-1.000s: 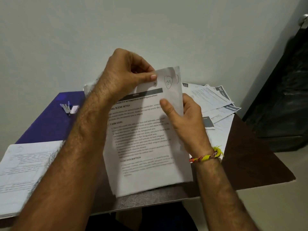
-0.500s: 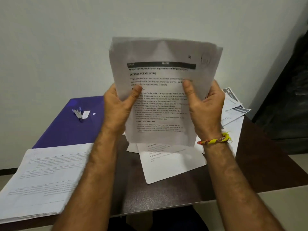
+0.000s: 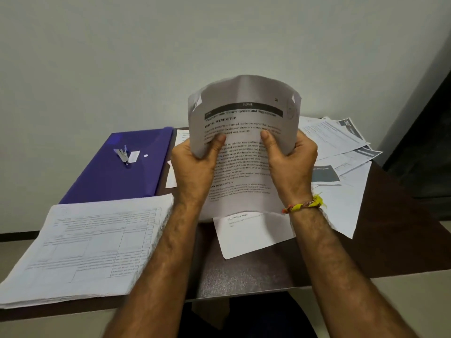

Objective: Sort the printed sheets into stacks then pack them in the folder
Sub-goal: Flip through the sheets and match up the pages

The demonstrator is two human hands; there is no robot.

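You hold a bundle of printed sheets upright above the bench, your left hand and right hand each gripping a side edge, thumbs on the front page. The purple folder lies at back left, behind a sorted stack.

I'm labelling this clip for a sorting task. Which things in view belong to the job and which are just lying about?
Part of the job:
- held sheets, gripped by left hand and right hand
- stack of sheets
- loose sheets
- single sheet
- purple folder

Lying about:
- stapler on the folder
- table
- thread wristband
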